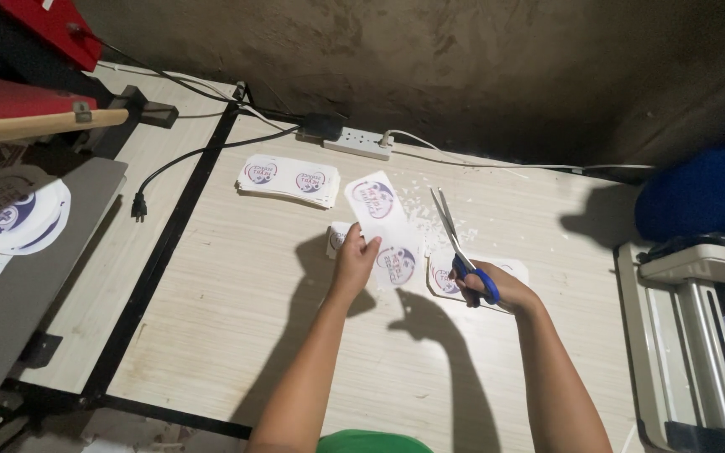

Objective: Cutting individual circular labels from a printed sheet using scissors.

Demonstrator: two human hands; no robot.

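Bare wood-grain surface (237,335) lies open in front of both arms, bounded left by a black frame bar (161,260). Left hand (354,264) pinches a printed paper strip (383,231) near mid-table; right hand (488,285) grips blue-handled scissors (459,252), blades pointing away. Printed sheets (289,179) sit stacked beyond.
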